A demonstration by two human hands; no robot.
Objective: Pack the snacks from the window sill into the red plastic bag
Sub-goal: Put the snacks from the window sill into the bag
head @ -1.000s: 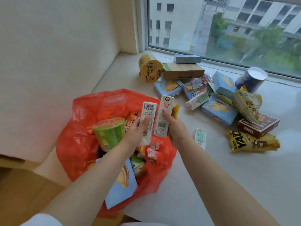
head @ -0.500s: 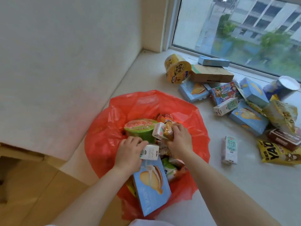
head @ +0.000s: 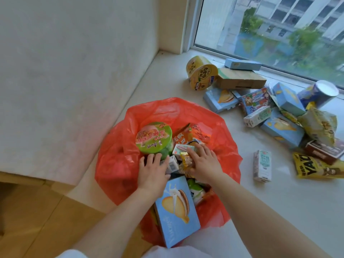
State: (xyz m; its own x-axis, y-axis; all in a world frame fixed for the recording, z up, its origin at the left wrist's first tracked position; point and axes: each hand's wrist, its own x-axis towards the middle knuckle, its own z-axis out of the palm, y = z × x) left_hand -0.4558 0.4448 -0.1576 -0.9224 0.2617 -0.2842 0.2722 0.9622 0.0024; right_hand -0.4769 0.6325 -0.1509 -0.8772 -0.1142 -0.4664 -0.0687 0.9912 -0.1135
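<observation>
The red plastic bag [head: 115,164] lies open on the window sill [head: 279,211]. It holds a green noodle cup [head: 153,137], an orange packet [head: 193,134] and a blue biscuit box [head: 176,211]. My left hand [head: 151,170] is down in the bag, its fingers closed over a small white carton [head: 173,164]. My right hand [head: 203,162] lies beside it, gripping a second small carton [head: 181,148] together with a yellow snack packet [head: 186,162]. Another small carton [head: 262,165] lies alone on the sill to the right of the bag.
A pile of snacks sits at the back right: a yellow noodle cup [head: 202,74], a brown box [head: 240,79], blue biscuit boxes [head: 283,130], a chip can [head: 320,93] and a yellow YAO bag [head: 316,168]. A white wall runs along the left; the window is behind the pile.
Both hands have come down from above the bag into it, each carrying its carton. The cartons now rest among the snacks inside.
</observation>
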